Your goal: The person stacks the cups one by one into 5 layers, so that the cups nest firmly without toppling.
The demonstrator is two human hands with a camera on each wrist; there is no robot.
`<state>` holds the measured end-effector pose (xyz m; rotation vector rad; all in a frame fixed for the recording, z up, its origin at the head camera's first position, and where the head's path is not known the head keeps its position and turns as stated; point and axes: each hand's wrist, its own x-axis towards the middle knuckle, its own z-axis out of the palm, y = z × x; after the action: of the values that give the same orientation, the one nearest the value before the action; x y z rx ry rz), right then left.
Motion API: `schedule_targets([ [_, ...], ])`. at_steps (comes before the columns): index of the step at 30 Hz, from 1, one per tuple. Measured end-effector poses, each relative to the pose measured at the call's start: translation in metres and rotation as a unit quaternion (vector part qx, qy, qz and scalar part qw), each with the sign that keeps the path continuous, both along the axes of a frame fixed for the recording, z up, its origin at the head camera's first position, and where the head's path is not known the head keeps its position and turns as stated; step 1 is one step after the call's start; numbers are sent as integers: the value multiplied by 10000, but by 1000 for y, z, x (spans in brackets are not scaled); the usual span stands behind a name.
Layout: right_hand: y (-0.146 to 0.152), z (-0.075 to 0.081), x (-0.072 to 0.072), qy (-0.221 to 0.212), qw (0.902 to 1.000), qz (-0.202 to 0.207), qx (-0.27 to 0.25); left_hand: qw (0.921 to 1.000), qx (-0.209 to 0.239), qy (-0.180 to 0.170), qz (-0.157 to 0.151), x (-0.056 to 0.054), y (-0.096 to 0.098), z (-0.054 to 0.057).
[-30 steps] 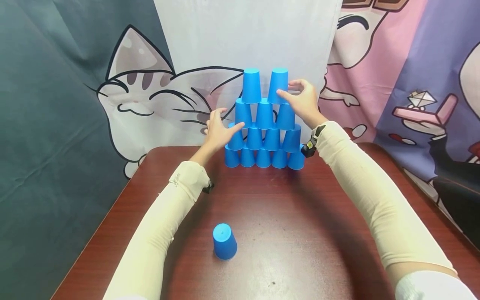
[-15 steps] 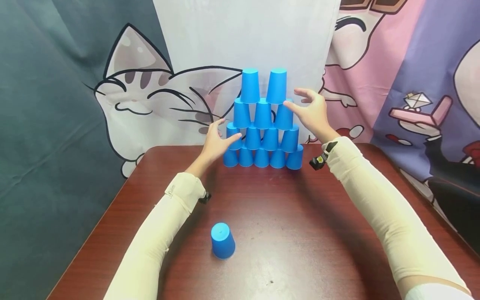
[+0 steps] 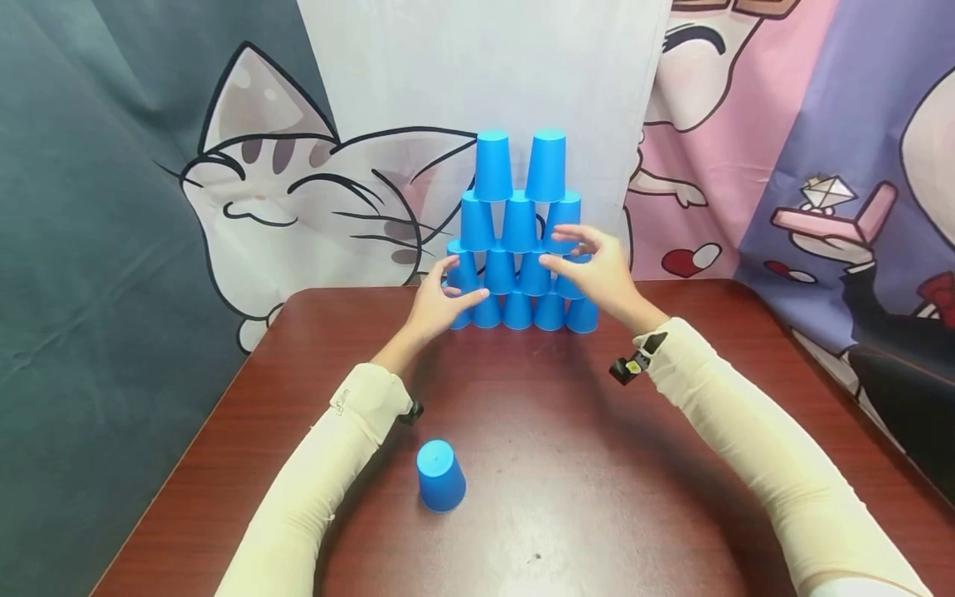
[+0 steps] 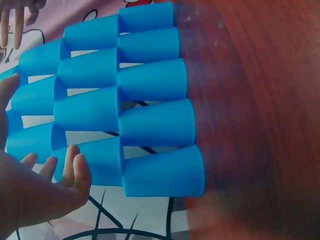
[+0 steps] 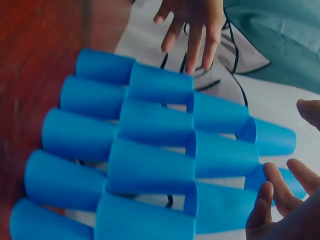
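Upside-down blue plastic cups stand stacked as a pyramid [image 3: 519,222] at the table's far side. Its bottom row has several cups, and two cups, a left one [image 3: 494,167] and a right one [image 3: 547,167], form the top tier. My left hand [image 3: 436,305] hovers at the pyramid's lower left, thumb and fingers spread, holding nothing. On the other side my right hand [image 3: 606,269] is held before the right-hand cups, its fingers loosely bent and nothing between them. A single blue cup [image 3: 441,477], also upside down, stands nearer to me, beside my left forearm.
The stack rests on a reddish-brown wooden table [image 3: 537,398]. Close behind it hangs a printed cloth backdrop [image 3: 403,75] with cartoon figures. Each wrist carries a small black camera, one [image 3: 628,370] showing at the right cuff.
My right hand has left the top right cup, going outward and then down in front of the lower tiers. My left hand has sunk lower. The cups stay standing.
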<state>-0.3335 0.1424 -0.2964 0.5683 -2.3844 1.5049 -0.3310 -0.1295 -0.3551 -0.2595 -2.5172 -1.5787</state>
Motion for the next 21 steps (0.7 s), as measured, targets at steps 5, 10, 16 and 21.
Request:
schedule_targets([
  [5, -10, -15, 16, 85, 9990, 441, 69, 9994, -136, -161, -286, 2, 1, -7],
  [10, -23, -36, 35, -16, 9948, 1017, 96, 9952, -288, -197, -911, 3, 0, -11],
  [16, -39, -59, 55, -327, 9873, 1546, 136, 9892, -420, -253, -1380, 2, -2, -17],
  [21, -46, -69, 70, -402, 9872, 1544, 86, 9859, -309, -381, -1602, 3, -4, -24],
])
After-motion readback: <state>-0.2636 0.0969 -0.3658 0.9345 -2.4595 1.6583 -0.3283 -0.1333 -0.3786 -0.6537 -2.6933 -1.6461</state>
